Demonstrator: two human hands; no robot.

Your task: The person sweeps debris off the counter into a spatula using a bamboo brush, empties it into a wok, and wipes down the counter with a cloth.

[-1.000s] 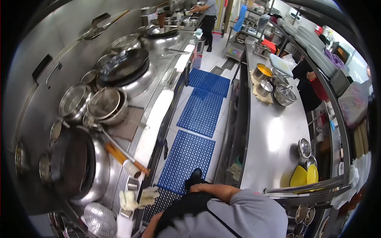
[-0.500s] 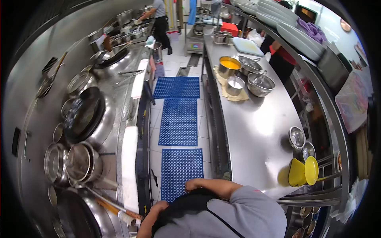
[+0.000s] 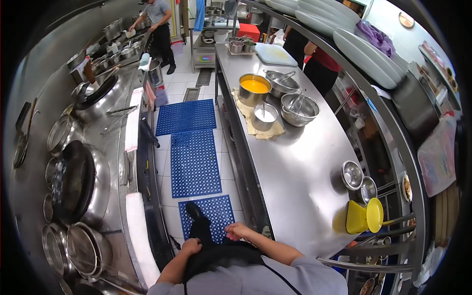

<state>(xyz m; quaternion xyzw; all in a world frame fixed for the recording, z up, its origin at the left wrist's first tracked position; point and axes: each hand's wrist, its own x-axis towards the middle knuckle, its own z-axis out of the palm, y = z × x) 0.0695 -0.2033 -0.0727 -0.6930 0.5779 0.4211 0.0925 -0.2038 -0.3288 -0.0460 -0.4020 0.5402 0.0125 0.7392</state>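
Observation:
My left hand is low in front of the black apron, its fingers curled closed; whether anything is in them is hidden. Just to its right, my right hand is also closed, and a small pinkish patch shows at its fingertips, too small to name. Both hands hang over the blue perforated floor mat, apart from the counters. A black shoe of mine stands on that mat.
The steel counter on the right bears a pot of orange liquid, a pot of white contents, steel bowls and a yellow container. Woks line the left range. A co-worker stands far left.
The view has swung, so the counters and mats sit further left. My hands have come apart a little and are more visible, and my leg and shoe have come into view.

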